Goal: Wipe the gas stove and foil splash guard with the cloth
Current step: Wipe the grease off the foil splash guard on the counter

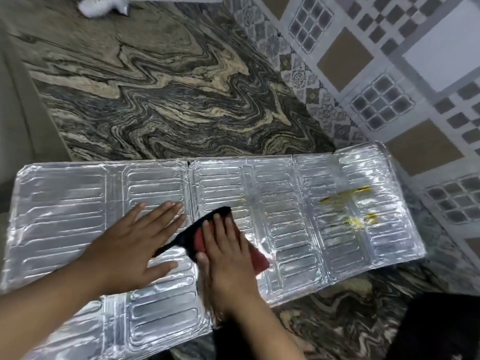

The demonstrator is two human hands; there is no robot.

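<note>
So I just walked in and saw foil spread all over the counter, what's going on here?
A person is wiping a foil splash guard that lies flat on the marbled stone counter. The left hand presses flat on the foil to steady it, while the right hand pushes a black and red cloth over the middle panel. Yellow stains remain on the right-hand panel, beyond the cloth. No stove is in view.
</note>
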